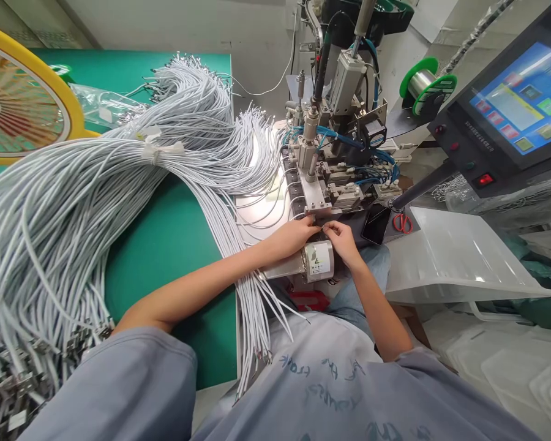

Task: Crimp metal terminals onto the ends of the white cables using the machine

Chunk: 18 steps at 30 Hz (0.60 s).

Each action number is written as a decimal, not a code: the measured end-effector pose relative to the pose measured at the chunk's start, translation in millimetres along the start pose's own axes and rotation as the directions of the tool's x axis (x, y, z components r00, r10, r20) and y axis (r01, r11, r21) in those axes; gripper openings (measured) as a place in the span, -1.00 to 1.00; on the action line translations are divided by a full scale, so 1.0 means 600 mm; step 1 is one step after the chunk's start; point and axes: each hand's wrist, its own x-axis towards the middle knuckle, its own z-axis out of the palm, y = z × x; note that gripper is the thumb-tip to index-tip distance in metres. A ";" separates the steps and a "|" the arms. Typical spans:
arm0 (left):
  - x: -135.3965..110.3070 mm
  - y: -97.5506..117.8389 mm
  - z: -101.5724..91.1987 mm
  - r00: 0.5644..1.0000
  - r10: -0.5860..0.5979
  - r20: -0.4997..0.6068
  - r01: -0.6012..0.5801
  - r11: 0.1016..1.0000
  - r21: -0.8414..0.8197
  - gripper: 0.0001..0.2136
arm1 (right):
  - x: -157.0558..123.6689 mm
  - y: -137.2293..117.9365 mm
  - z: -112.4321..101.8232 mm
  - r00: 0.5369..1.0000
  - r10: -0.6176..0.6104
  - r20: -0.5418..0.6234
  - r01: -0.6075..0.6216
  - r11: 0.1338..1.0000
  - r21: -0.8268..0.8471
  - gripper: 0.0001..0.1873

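My left hand [298, 237] is closed at the front edge of the bench machine [310, 159], its fingertips pressed together. Just to its right, my right hand [342, 241] pinches with thumb and forefinger, and the tips of both hands nearly meet. Whatever lies between the fingers is too small to make out. White cables [252, 156] run from a large bundle on the left up to the machine's black fixture [294, 190]. Below the hands sits a round metal unit with a white label [320, 260].
A green-topped table [165, 239] carries the cable bundle. Behind it stands a yellow-rimmed fan [76, 92]. To the right are a black phone [374, 224], red scissors [402, 223], a translucent plastic tray [468, 245], a green wire spool [425, 86] and a touchscreen panel [518, 98].
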 end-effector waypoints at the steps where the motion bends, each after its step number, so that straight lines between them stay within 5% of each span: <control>1: -0.001 0.000 -0.002 1.000 0.014 0.012 -0.015 0.999 0.036 -0.65 | 0.000 -0.002 0.000 1.000 0.026 0.003 -0.026 1.000 0.014 -0.81; 10: -0.002 0.016 -0.025 0.987 0.106 0.124 -0.138 0.947 0.291 -0.72 | 0.010 -0.015 -0.004 0.962 0.261 0.083 -0.268 0.959 0.087 -0.78; 18: -0.001 0.020 -0.026 0.979 0.161 0.123 -0.196 0.908 0.369 -0.72 | 0.007 -0.020 -0.004 0.989 0.148 0.022 -0.148 0.989 -0.008 -0.72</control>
